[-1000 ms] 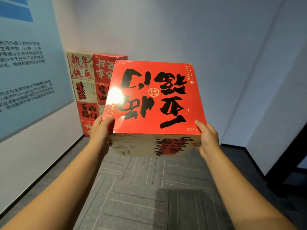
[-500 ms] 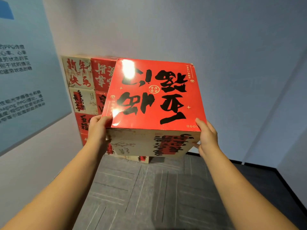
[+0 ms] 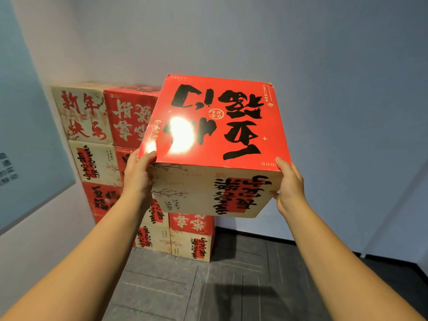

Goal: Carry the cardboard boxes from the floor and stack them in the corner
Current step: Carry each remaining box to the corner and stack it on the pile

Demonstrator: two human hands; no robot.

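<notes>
Two hands are holding one box (image 3: pixel 215 147) up in the air, in front of the stack (image 3: pixel 108 140) in the corner. The left hand (image 3: pixel 137 177) is clasping the box's near left edge, thumb lying over the red top, the other fingers hidden behind the side. The right hand (image 3: pixel 289 186) is gripping the near right corner, thumb on the top edge, fingers curling onto the cream side face. The box is tilting, its glossy red top with black brush lettering facing the camera and catching a bright glare. The stack is standing against both walls, several boxes high on the left and lower on the right, where short boxes are sitting on the grey floor (image 3: pixel 231 286). The held box is overlapping the stack in view; whether it is touching it cannot be told. A blue panel (image 3: pixel 25 135) is hanging on the left wall.
</notes>
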